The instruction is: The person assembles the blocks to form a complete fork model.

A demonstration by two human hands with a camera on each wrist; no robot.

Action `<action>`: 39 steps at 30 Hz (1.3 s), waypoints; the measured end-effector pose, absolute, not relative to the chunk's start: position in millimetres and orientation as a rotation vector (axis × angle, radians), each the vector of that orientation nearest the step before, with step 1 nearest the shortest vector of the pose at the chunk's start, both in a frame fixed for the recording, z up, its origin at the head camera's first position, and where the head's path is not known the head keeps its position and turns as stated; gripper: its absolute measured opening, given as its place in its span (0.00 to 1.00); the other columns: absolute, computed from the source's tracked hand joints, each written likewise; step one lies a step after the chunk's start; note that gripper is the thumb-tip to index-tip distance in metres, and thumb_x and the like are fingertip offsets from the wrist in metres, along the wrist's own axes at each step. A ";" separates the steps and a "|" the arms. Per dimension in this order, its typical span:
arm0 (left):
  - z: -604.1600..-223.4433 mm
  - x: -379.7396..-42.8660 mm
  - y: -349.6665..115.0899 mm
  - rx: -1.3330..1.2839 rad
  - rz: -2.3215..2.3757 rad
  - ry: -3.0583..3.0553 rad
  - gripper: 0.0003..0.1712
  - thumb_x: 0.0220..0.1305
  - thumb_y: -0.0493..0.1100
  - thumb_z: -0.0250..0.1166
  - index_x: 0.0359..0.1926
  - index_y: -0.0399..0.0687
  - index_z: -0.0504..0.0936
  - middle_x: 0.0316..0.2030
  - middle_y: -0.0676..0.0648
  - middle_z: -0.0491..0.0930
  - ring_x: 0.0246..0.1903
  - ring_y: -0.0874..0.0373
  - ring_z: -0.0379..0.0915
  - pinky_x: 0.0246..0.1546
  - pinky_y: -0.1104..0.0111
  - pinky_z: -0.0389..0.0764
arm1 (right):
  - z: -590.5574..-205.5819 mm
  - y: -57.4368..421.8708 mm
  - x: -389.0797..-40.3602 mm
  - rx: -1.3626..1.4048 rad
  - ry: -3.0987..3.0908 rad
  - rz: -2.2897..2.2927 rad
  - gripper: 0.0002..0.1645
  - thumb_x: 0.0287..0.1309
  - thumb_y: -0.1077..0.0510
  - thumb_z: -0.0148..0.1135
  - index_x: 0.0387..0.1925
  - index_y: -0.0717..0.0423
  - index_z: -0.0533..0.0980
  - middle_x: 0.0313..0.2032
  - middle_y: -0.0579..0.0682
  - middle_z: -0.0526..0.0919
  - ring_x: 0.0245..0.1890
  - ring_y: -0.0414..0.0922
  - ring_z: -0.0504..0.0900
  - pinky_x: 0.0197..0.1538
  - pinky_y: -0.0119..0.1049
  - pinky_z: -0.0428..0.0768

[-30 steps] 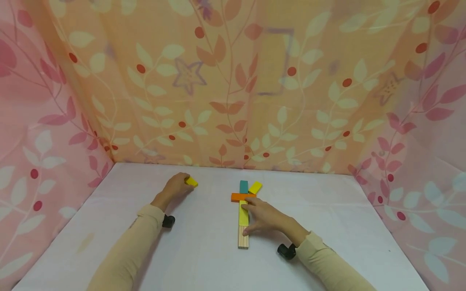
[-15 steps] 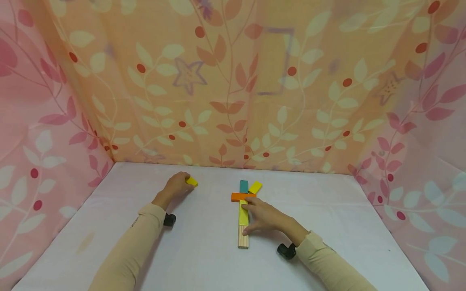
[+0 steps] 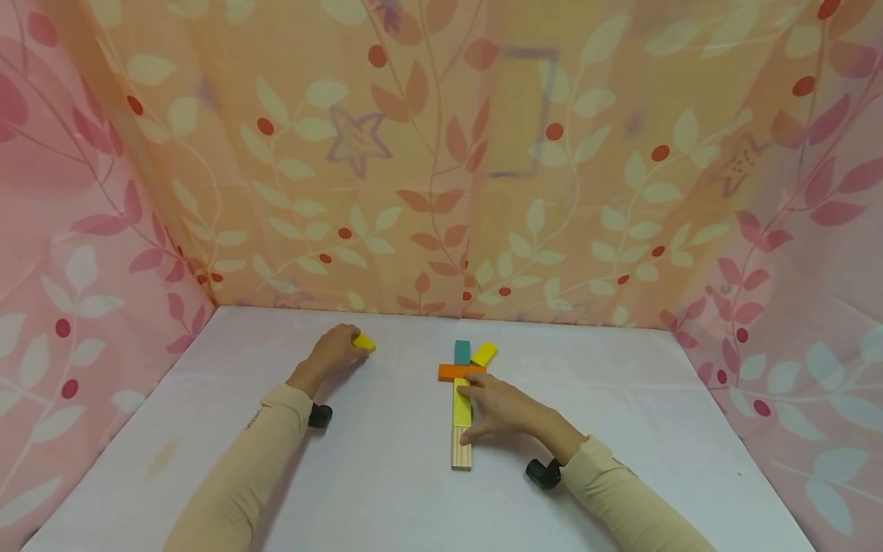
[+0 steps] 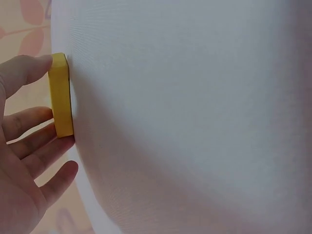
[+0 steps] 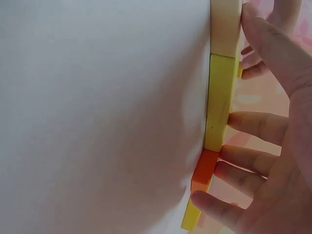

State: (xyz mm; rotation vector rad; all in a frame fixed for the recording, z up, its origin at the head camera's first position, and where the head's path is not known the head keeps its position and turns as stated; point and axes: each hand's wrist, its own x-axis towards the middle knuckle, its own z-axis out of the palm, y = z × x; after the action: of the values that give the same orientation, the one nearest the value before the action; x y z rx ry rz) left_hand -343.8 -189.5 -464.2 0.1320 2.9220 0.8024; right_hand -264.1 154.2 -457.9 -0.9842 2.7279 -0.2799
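My left hand [image 3: 336,349] pinches a yellow block [image 4: 61,96] at the table's back left. The left wrist view has its thumb at one end and several fingertips at the other. My right hand [image 3: 507,406] rests with spread fingers along a row of blocks. Its thumb touches the plain wooden block [image 3: 461,452], and its fingertips lie on the yellow-green block [image 5: 220,102] and the orange block [image 3: 451,373]. The orange one lies crosswise at the row's far end. Beyond it are a teal block [image 3: 461,353] and a slanted yellow block [image 3: 484,354].
A white cloth covers the table [image 3: 386,475]. Patterned fabric [image 3: 441,153] hangs behind and on both sides. Each wrist carries a small black camera, one left [image 3: 320,416] and one right [image 3: 543,474].
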 end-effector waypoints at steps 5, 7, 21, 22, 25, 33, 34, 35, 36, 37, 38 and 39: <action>-463.4 -344.6 -189.8 0.148 0.804 2.943 0.33 0.60 0.47 0.68 0.61 0.30 0.73 0.55 0.32 0.76 0.47 0.44 0.72 0.56 0.52 0.73 | -455.6 154.4 -264.3 -0.980 2.719 -0.292 0.55 0.42 0.27 0.70 0.66 0.55 0.70 0.70 0.57 0.64 0.69 0.54 0.66 0.66 0.50 0.71; -463.6 -345.4 -190.0 0.133 0.810 2.942 0.34 0.59 0.47 0.69 0.61 0.31 0.73 0.55 0.33 0.77 0.48 0.44 0.72 0.56 0.52 0.73 | -455.4 154.1 -264.1 -0.971 2.717 -0.307 0.55 0.42 0.28 0.70 0.66 0.55 0.70 0.70 0.57 0.64 0.69 0.54 0.66 0.67 0.51 0.71; -463.5 -347.7 -190.2 0.146 0.814 2.916 0.37 0.57 0.49 0.69 0.61 0.31 0.73 0.56 0.33 0.76 0.46 0.45 0.70 0.55 0.54 0.73 | -458.5 153.2 -265.6 -0.960 2.723 -0.295 0.55 0.40 0.27 0.71 0.65 0.54 0.71 0.70 0.57 0.64 0.69 0.54 0.66 0.66 0.50 0.72; -463.4 -348.0 -189.7 0.155 0.824 2.910 0.37 0.57 0.50 0.70 0.61 0.31 0.73 0.57 0.33 0.76 0.47 0.45 0.71 0.55 0.54 0.73 | -458.3 153.3 -265.5 -0.959 2.723 -0.297 0.55 0.41 0.27 0.71 0.66 0.54 0.71 0.70 0.57 0.64 0.69 0.54 0.66 0.66 0.50 0.72; -463.2 -348.8 -187.8 0.189 0.854 2.896 0.37 0.56 0.50 0.70 0.61 0.31 0.74 0.57 0.33 0.75 0.48 0.44 0.71 0.56 0.53 0.73 | -457.9 153.4 -264.9 -0.962 2.722 -0.305 0.55 0.41 0.28 0.71 0.66 0.55 0.71 0.70 0.57 0.64 0.69 0.54 0.66 0.66 0.50 0.72; -457.2 -350.4 -173.5 0.206 1.007 2.852 0.37 0.57 0.49 0.70 0.63 0.34 0.73 0.59 0.35 0.75 0.54 0.45 0.72 0.59 0.54 0.73 | -456.8 153.6 -264.3 -0.958 2.725 -0.306 0.55 0.41 0.27 0.70 0.66 0.55 0.71 0.70 0.57 0.64 0.69 0.55 0.66 0.67 0.50 0.70; -454.8 -350.7 -170.3 0.227 1.024 2.853 0.36 0.57 0.49 0.70 0.62 0.34 0.74 0.59 0.35 0.76 0.54 0.44 0.72 0.58 0.54 0.74 | -456.8 153.7 -264.4 -0.956 2.725 -0.305 0.55 0.41 0.27 0.70 0.66 0.55 0.71 0.70 0.57 0.65 0.69 0.55 0.66 0.67 0.50 0.70; -451.9 -350.8 -166.9 0.257 1.031 2.858 0.35 0.57 0.49 0.70 0.62 0.34 0.74 0.59 0.36 0.76 0.54 0.44 0.73 0.58 0.54 0.74 | -456.8 153.9 -264.6 -0.957 2.726 -0.302 0.55 0.41 0.27 0.70 0.66 0.55 0.71 0.70 0.57 0.65 0.69 0.55 0.66 0.67 0.51 0.71; -448.7 -351.0 -163.3 0.283 1.036 2.866 0.35 0.57 0.49 0.70 0.62 0.34 0.75 0.58 0.36 0.77 0.54 0.44 0.73 0.57 0.54 0.75 | -456.7 154.1 -264.9 -0.959 2.727 -0.299 0.55 0.41 0.27 0.70 0.66 0.55 0.71 0.70 0.57 0.65 0.69 0.55 0.66 0.67 0.51 0.71; -445.9 -350.6 -159.6 0.309 1.030 2.876 0.34 0.57 0.49 0.69 0.61 0.35 0.75 0.57 0.37 0.78 0.53 0.45 0.74 0.56 0.54 0.75 | -456.9 154.2 -265.0 -0.959 2.726 -0.300 0.55 0.41 0.27 0.70 0.66 0.54 0.71 0.70 0.57 0.65 0.69 0.55 0.66 0.67 0.51 0.71; -443.2 -350.6 -156.0 0.338 1.023 2.889 0.33 0.58 0.49 0.69 0.60 0.35 0.76 0.56 0.37 0.79 0.52 0.45 0.74 0.55 0.55 0.76 | -457.4 154.3 -265.2 -0.961 2.725 -0.295 0.55 0.41 0.27 0.70 0.66 0.54 0.71 0.70 0.57 0.64 0.68 0.54 0.66 0.66 0.50 0.71; -441.2 -350.5 -152.5 0.359 1.013 2.902 0.33 0.58 0.49 0.69 0.60 0.35 0.76 0.55 0.37 0.79 0.51 0.45 0.75 0.54 0.55 0.76 | -458.0 154.5 -265.6 -0.962 2.724 -0.292 0.55 0.41 0.27 0.70 0.66 0.54 0.71 0.70 0.57 0.64 0.68 0.54 0.66 0.66 0.50 0.72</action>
State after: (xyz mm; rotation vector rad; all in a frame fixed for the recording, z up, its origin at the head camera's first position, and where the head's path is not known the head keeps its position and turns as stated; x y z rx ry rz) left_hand -350.5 -152.5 -441.2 0.3593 2.9017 1.0128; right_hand -265.6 154.5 -458.0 -0.9624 2.7244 -0.2920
